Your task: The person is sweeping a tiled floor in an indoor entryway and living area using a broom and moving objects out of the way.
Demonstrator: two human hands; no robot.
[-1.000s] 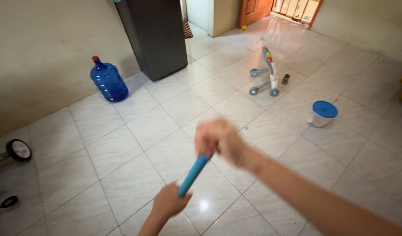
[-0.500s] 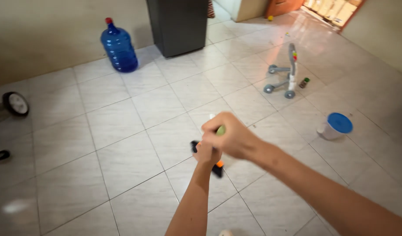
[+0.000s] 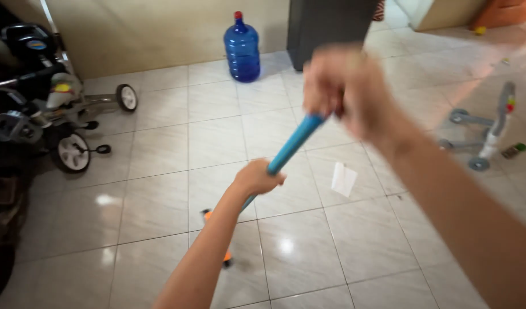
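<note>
Your right hand (image 3: 343,86) is closed in a fist around the top end of a blue pole (image 3: 291,146), smooth and round in section; the hand is blurred. Your left hand (image 3: 256,177) is wrapped around the same pole lower down, fingers curled over it. The pole slants down and to the left from the upper hand. Below your left forearm an orange and black head (image 3: 217,237) lies on the floor, mostly hidden by the arm; whether it joins the pole cannot be seen.

The floor (image 3: 160,143) is glossy pale square tile with thin dark joints and bright light spots. A white scrap of paper (image 3: 343,178) lies flat, just right of the pole. Far centre, a translucent blue water jug (image 3: 242,48) with a red cap stands near the beige wall, beside a dark cabinet (image 3: 326,23). At left stands a stroller (image 3: 40,109) with white wheels. At right lies a small grey scooter (image 3: 486,131).
</note>
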